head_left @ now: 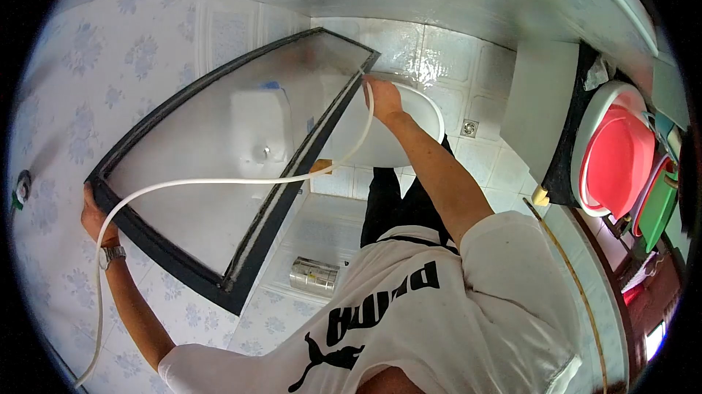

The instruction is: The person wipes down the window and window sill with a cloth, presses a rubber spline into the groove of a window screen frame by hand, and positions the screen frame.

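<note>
From the left, your left hand (99, 220) grips the near left corner of the dark-framed screen (201, 134), its thumb on the rim; the other fingers are mostly hidden, so how tightly they close I cannot tell. On this wrist there is a watch (112, 255) whose dial I cannot read. The screen lies between your two hands, tilted, with its long axis going from near left to far right — your left hand is at the wide near end, your right hand (384, 98) beside the narrow far end. The white hose (212, 182) passes over your left wrist and crosses above the screen. Your right hand is curled around its end, at the right long edge; if it also holds the frame, I cannot tell. Behind this hand is the white basin (433, 112). On your shirt (468, 321) the word PUMA can be read — turned over and folded — with a leaping cat. On the red tub (618, 160) at far right I find no readable writing.
</note>
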A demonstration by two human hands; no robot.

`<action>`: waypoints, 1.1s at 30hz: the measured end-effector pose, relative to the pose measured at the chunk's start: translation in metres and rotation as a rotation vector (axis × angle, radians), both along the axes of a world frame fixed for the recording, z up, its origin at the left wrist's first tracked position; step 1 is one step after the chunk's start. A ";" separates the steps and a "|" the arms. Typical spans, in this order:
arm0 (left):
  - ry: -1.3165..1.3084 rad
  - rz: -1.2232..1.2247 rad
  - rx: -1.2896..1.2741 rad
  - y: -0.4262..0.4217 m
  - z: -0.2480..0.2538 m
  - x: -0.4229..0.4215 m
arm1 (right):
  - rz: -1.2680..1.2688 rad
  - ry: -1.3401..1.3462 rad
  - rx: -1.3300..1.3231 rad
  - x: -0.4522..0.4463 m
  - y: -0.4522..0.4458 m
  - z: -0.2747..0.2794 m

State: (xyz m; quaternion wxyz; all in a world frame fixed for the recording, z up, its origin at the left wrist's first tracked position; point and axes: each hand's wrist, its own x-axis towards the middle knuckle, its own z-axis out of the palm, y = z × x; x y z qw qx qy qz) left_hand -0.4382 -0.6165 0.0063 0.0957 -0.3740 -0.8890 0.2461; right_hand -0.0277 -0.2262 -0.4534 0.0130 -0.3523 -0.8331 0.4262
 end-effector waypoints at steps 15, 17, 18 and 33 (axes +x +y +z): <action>0.062 -0.056 -0.015 0.001 -0.003 0.003 | 0.002 -0.003 -0.083 -0.022 0.012 0.007; 0.051 -0.055 -0.004 0.000 -0.003 0.004 | -0.028 0.038 -0.075 -0.023 0.009 0.001; 0.039 -0.057 0.006 0.003 -0.002 0.007 | -0.060 0.078 -0.068 -0.024 0.009 -0.001; 0.037 -0.032 0.041 0.014 -0.003 0.018 | -0.056 0.380 -0.277 -0.073 0.048 -0.023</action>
